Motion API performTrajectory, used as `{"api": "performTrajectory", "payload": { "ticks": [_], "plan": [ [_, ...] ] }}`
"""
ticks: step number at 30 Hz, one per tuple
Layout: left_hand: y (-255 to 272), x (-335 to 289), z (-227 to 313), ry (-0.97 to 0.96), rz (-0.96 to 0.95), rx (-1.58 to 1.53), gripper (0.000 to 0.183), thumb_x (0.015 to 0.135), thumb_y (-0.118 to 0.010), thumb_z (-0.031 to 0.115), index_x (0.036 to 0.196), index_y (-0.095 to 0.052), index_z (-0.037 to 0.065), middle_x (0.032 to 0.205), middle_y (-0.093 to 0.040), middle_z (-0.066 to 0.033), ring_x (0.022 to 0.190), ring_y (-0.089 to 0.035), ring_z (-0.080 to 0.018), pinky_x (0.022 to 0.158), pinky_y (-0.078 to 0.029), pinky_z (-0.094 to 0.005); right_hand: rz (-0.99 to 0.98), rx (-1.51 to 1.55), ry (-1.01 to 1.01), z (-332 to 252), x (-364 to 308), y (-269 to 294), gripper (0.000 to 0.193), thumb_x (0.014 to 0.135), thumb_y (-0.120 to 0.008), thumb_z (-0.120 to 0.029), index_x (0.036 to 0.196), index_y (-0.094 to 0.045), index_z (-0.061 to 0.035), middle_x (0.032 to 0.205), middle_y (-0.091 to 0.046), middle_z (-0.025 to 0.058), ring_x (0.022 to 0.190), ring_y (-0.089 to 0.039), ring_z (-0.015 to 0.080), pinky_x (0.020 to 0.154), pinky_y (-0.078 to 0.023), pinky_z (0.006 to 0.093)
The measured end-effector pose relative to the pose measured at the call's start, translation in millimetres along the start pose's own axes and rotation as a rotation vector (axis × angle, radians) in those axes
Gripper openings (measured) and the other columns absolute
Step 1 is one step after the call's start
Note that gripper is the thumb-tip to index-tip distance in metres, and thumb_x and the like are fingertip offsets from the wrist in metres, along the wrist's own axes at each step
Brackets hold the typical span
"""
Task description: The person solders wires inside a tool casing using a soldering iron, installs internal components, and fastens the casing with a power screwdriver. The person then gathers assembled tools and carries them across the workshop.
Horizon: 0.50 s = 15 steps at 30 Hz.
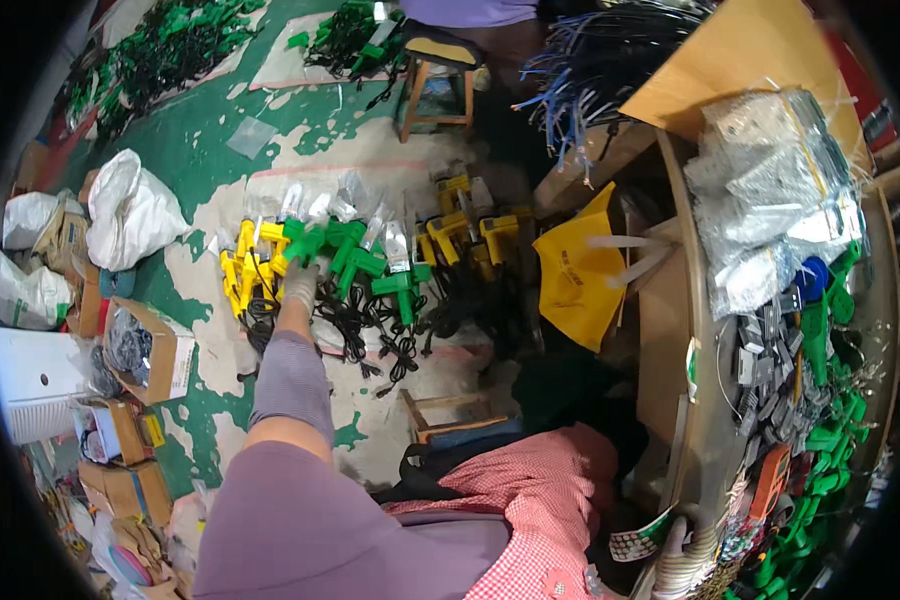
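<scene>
My left arm reaches down to the floor, and my left hand in a pale glove is closed on a green pistol-shaped corded tool. Beside it lie more green tools of that shape, with clear or whitish wrapping at their front ends and bundled black cords. Yellow pistol-shaped tools lie left of my hand, and other yellow ones to the right. Low at the right, my right hand, also gloved, is by the bench edge; its fingers are mostly hidden.
The bench on my right carries plastic-wrapped packs, grey parts and green handles. A wooden stool stands ahead near another person. A yellow sheet hangs beside the bench. Boxes and white sacks are at left.
</scene>
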<state>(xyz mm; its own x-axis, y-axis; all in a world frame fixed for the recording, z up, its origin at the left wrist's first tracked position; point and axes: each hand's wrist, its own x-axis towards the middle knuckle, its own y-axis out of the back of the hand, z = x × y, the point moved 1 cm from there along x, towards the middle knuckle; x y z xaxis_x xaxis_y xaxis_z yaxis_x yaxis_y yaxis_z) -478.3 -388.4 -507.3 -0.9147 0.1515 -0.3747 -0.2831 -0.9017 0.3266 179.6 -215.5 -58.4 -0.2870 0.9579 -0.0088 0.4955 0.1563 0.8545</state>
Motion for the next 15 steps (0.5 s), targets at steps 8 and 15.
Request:
{"api": "performTrajectory", "payload": {
  "ticks": [8, 15],
  "plan": [
    [-41.7, -70.3, -25.7, 0.045, -0.636, 0.819, 0.041, 0.080, -0.067, 0.024, 0.119, -0.069, 0.012, 0.127, -0.064, -0.0171, 0.120, -0.059, -0.0349, 0.101, -0.046, -0.0389, -0.038, -0.109, 0.033, -19.7, 14.9, -0.9, 0.017, 0.091, -0.060, 0.000, 0.107, -0.065, -0.0026, 0.096, -0.067, 0.0107, 0.085, -0.063, 0.0209, 0.079, -0.051, 0.0317],
    [-71.7, -260.6, -130.0, -0.794, -1.198, 0.846, 0.035, 0.086, -0.063, 0.030, 0.105, -0.070, 0.002, 0.104, -0.071, -0.0162, 0.096, -0.068, -0.0387, 0.085, -0.054, -0.0435, -0.113, -0.349, 0.803, -95.7, 103.0, -35.9, 0.026, 0.071, -0.063, 0.005, 0.094, -0.063, -0.0072, 0.083, -0.061, 0.0121, 0.083, -0.060, 0.0336, 0.075, -0.048, 0.0426]
  ]
}}
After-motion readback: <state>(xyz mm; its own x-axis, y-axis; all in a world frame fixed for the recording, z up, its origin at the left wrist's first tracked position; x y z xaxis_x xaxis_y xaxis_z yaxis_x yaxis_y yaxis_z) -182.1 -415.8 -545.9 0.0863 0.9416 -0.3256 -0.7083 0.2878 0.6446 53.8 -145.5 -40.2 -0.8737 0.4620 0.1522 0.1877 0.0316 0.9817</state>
